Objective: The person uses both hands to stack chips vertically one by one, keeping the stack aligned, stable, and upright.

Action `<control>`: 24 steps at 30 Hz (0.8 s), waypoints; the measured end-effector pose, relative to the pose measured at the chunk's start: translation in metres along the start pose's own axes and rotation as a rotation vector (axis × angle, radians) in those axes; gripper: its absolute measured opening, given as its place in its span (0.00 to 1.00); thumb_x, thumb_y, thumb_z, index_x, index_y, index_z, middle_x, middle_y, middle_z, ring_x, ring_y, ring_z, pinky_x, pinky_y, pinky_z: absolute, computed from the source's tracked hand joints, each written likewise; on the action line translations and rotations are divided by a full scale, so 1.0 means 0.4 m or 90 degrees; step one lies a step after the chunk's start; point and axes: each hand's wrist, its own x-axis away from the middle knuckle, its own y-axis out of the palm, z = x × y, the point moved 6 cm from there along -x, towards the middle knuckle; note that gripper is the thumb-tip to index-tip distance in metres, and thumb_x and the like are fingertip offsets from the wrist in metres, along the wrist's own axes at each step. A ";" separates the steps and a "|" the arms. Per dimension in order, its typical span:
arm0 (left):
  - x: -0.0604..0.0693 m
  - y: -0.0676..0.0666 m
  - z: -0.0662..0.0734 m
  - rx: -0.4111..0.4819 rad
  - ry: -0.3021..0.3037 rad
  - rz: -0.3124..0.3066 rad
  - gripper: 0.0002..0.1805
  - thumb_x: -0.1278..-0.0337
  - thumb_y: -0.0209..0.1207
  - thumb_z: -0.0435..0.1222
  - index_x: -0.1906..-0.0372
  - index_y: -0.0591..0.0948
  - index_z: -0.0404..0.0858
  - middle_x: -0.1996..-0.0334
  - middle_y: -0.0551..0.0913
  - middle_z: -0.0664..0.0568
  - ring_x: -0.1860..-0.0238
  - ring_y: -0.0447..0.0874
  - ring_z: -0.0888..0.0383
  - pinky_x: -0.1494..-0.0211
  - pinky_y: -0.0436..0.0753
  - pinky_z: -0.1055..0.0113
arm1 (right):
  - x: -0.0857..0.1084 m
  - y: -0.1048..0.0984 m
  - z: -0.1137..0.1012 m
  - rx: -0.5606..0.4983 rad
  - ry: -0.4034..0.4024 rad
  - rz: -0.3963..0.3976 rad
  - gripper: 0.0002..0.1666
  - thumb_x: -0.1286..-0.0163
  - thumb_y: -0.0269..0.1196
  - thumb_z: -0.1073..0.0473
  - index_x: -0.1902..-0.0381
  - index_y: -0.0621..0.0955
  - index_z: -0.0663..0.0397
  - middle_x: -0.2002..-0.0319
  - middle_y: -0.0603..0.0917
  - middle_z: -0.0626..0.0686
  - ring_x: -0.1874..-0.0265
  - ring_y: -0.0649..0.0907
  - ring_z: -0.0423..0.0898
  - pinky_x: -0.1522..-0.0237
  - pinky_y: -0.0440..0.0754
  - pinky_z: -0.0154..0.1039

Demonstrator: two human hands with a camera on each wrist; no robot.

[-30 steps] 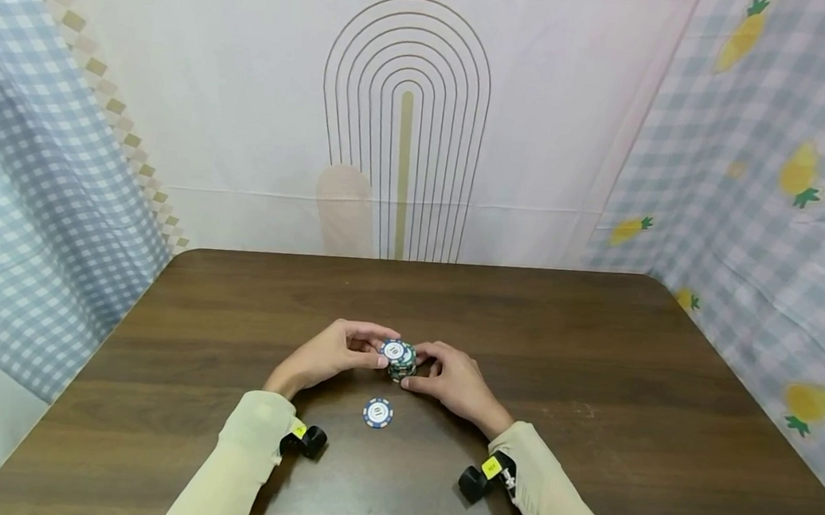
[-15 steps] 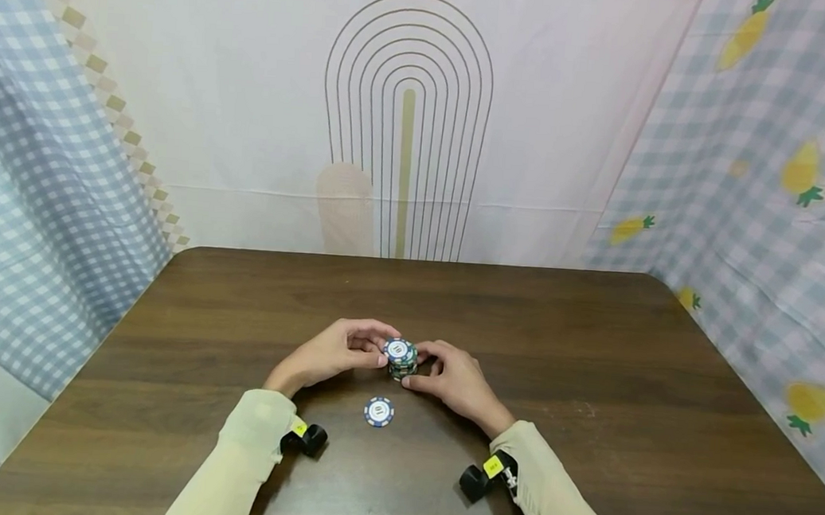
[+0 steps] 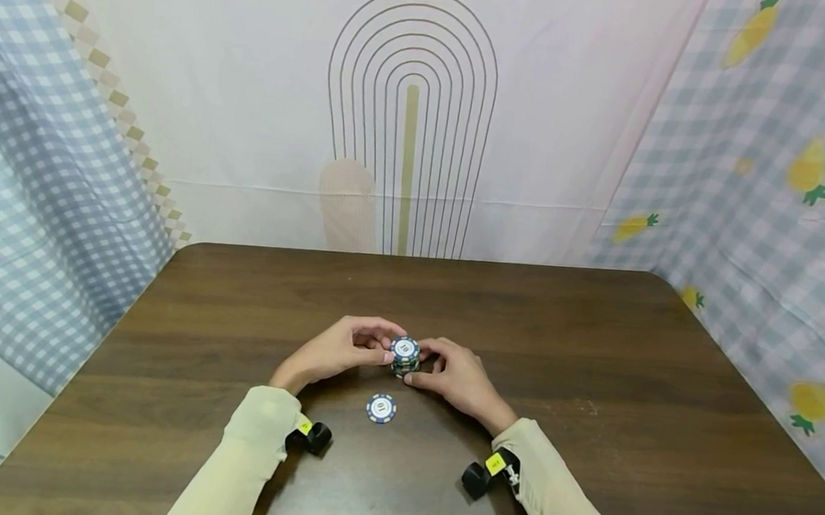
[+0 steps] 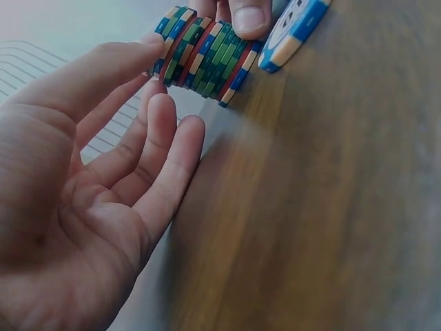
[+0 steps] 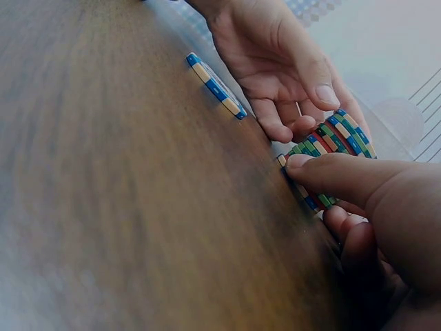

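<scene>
A stack of several poker chips (image 3: pixel 404 361), with blue, green and red edges, stands on the table between the two hands. My left hand (image 3: pixel 340 351) pinches the blue-and-white chip at the top of the stack with thumb and forefinger; its other fingers are loosely bent and apart from the chips. From the other side my right hand (image 3: pixel 458 377) grips the base of the stack, its thumb (image 5: pixel 310 169) against the lowest chips. One loose blue-and-white poker chip (image 3: pixel 381 408) lies flat on the table, nearer the person than the stack.
The brown wooden table (image 3: pixel 253 278) spreads around the hands. A white patterned cloth (image 3: pixel 251 103) hangs behind its far edge, with checked cloth at both sides. Each wrist wears a black camera (image 3: pixel 318 438).
My left hand has shifted the top chip slightly to the right, so it now sits roughly in line over the stack. The right hand keeps its grip, and the loose chip has stayed put.
</scene>
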 end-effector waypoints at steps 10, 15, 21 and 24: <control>0.006 -0.011 0.011 -0.024 -0.025 -0.023 0.22 0.31 0.68 0.34 0.36 0.81 0.35 0.55 0.85 0.46 0.57 0.84 0.53 0.55 0.83 0.66 | -0.005 -0.001 -0.003 -0.002 -0.003 0.002 0.25 0.40 0.80 0.50 0.46 0.87 0.49 0.56 0.85 0.45 0.71 0.79 0.39 0.70 0.76 0.36; 0.029 -0.018 0.011 -0.063 -0.069 -0.055 0.18 0.33 0.69 0.35 0.44 0.79 0.33 0.56 0.84 0.48 0.57 0.84 0.55 0.56 0.83 0.67 | -0.007 0.000 -0.004 0.002 -0.007 0.005 0.26 0.40 0.80 0.50 0.45 0.87 0.49 0.56 0.85 0.44 0.71 0.79 0.38 0.69 0.77 0.36; 0.060 -0.015 0.003 -0.090 -0.068 -0.107 0.16 0.37 0.72 0.35 0.47 0.84 0.35 0.56 0.85 0.49 0.56 0.82 0.55 0.52 0.82 0.67 | -0.001 -0.003 -0.002 -0.001 0.006 0.009 0.26 0.41 0.80 0.51 0.45 0.87 0.49 0.56 0.85 0.44 0.71 0.79 0.39 0.69 0.76 0.36; 0.070 -0.004 0.010 -0.117 -0.057 -0.154 0.18 0.40 0.75 0.35 0.45 0.87 0.38 0.54 0.86 0.51 0.54 0.81 0.55 0.50 0.81 0.67 | 0.001 -0.001 -0.002 0.003 0.003 0.008 0.26 0.40 0.80 0.50 0.45 0.87 0.49 0.56 0.85 0.44 0.71 0.79 0.39 0.69 0.76 0.36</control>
